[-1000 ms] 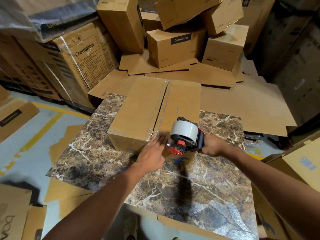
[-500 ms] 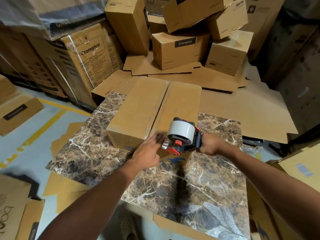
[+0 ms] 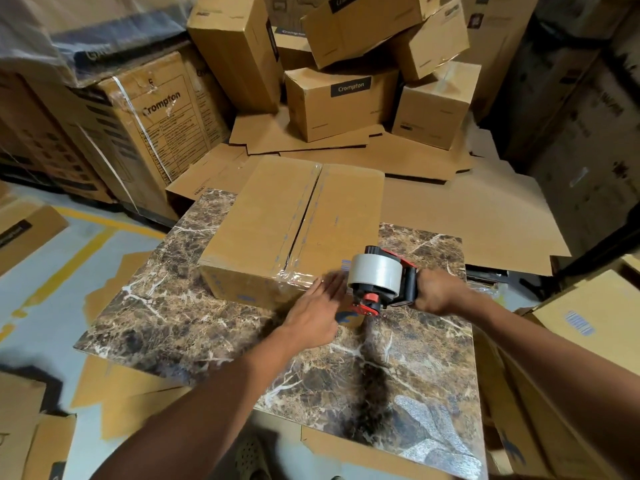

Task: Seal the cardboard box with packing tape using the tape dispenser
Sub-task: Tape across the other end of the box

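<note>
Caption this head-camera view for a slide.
Right hand grips the tape dispenser at the cardboard box; left hand presses tape onto its near edge.

the cardboard box (image 3: 277,230) sits on the table (image 3: 194,317) before me; the tape dispenser (image 3: 381,282) at its near right corner, between my hands.

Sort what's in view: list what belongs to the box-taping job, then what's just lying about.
In the job: brown cardboard box on the marbled brown tabletop; black-and-red tape dispenser with a clear roll, gripped by the right hand; left hand flat on the box's near edge.
Lying about: stacked Crompton cartons; flattened cardboard sheets; big strapped carton.
</note>
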